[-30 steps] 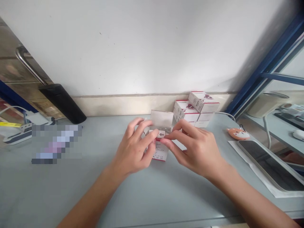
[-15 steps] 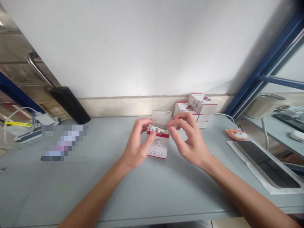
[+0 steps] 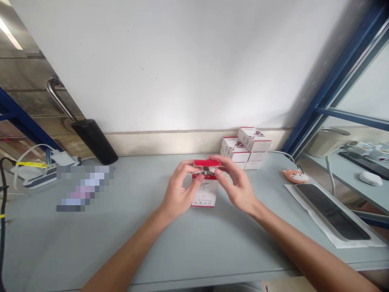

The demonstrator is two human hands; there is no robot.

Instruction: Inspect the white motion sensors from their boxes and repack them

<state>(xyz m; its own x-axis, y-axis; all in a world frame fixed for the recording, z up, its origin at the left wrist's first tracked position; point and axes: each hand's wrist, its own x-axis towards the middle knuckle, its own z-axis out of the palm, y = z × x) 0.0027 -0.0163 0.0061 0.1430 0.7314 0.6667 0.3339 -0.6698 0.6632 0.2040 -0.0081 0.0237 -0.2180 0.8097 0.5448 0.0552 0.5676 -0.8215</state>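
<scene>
A small white cardboard box (image 3: 204, 195) with red edges and printed text stands upright on the grey table in front of me. Its lid, with a red tuck flap (image 3: 207, 163), is folded partway over the opening, and a gap still shows beneath it. What lies inside is too small to name. My left hand (image 3: 178, 190) grips the box's left side, thumb on the upper front and fingers behind the lid. My right hand (image 3: 237, 187) holds the lid at the right, its thumb at the upper right corner and its fingers behind the flap.
Several similar boxes (image 3: 257, 145) are stacked by the wall at back right. On the right lie an orange animal-face case (image 3: 295, 176) and a phone (image 3: 331, 211) on white paper. A black cylinder (image 3: 95, 142) and a power strip (image 3: 42, 176) stand at left.
The lid, raised upright before, has come forward and down over the box opening, so its red flap faces me. My right hand has moved in against the lid. The camera view has shifted slightly.
</scene>
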